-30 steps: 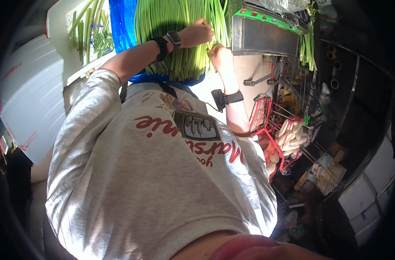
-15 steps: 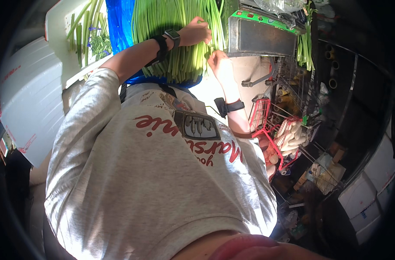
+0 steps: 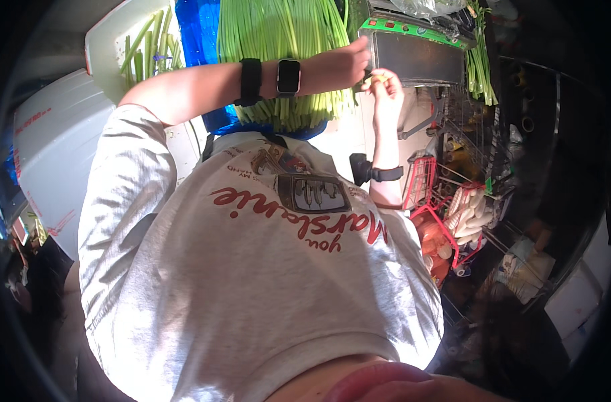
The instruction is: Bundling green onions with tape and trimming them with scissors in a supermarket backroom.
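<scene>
While a broad heap of green stalks (image 3: pixel 278 47) fills the far bench, the left hand (image 3: pixel 349 63) rests curled at its right edge; just right, the right hand (image 3: pixel 388 86) pinches something small and yellowish, too small to identify.

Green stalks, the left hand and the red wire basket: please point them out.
green stalks (image 3: pixel 278 40), head view, middle of the bundle
left hand (image 3: pixel 349 63), head view, back of the hand
red wire basket (image 3: pixel 422 175), head view, its rim

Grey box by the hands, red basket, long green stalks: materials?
Grey box-shaped machine: looks like brushed sheet metal, dull sheen, flat panels. Red wire basket: probably coated metal wire, thin glossy rods. Long green stalks: plant matter, matte, fibrous.
</scene>
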Demonstrator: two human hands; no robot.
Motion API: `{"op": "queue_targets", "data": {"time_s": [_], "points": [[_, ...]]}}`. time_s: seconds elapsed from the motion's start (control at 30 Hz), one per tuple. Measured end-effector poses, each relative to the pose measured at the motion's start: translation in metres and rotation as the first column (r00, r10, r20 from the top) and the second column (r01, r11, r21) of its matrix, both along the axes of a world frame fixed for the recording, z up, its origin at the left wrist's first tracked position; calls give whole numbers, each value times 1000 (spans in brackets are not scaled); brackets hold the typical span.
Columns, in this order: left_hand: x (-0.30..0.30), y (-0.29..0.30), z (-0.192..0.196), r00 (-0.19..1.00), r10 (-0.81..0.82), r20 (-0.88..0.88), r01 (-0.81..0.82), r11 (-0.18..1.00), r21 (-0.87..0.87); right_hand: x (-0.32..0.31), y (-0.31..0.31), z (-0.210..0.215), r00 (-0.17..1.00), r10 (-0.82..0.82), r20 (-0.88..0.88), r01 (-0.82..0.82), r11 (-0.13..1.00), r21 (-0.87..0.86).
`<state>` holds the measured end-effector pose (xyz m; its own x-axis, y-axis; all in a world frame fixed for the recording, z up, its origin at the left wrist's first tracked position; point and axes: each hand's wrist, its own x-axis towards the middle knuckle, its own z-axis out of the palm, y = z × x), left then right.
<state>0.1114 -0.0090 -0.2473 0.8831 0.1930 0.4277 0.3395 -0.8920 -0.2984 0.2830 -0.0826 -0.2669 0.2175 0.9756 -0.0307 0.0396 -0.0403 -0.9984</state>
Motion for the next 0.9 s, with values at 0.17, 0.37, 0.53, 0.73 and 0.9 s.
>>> {"op": "queue_targets", "data": {"time_s": [0.17, 0.37, 0.53, 0.73, 0.9], "points": [[-13, -10, 59, 988, 137, -75, -110, 950, 292, -13, 8, 38, 985, -51, -165, 69, 992, 107], [-24, 3, 46, 973, 205, -109, -187, 970, 158, -60, -9, 81, 999, -47, -9, 47, 987, 157], [-25, 12, 47, 979, 188, -80, -187, 982, 24, -94, -3, 94, 929, 219, 299, -324, 869, 373], [-19, 19, 39, 971, 225, -75, -218, 972, 92, -103, 1, 106, 827, 223, 516, -442, 825, 352], [-19, 19, 33, 974, 218, -65, -211, 972, 107, -105, -2, 103, 832, 216, 512, -438, 821, 367]]}}
